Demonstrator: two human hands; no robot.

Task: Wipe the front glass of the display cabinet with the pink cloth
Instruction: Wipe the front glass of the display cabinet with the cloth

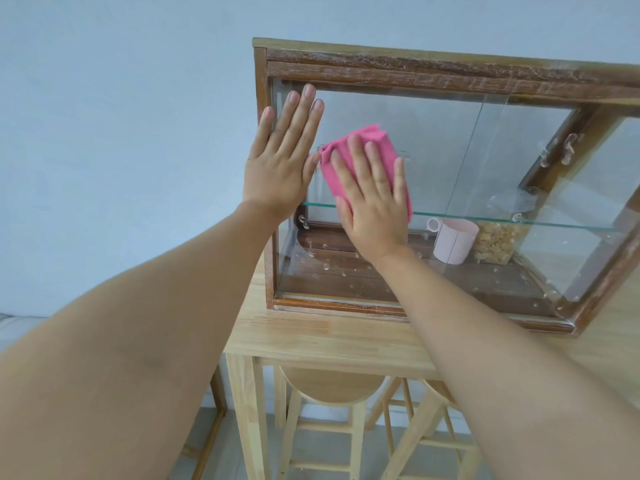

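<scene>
The display cabinet (415, 69) has a dark wooden frame and stands on a light wooden table (311, 337). Its front glass (433, 150) carries droplets near the bottom. My right hand (374, 202) lies flat on the folded pink cloth (349, 147) and presses it against the left half of the glass. My left hand (280, 161) rests flat with fingers spread on the cabinet's upper left corner, across the frame post and the glass edge. It holds nothing.
Inside the cabinet, under a glass shelf (502, 220), stand a pale pink mug (453, 240) and a clear container of snacks (495, 244). Two wooden stools (332, 393) sit beneath the table. A pale blue wall is behind.
</scene>
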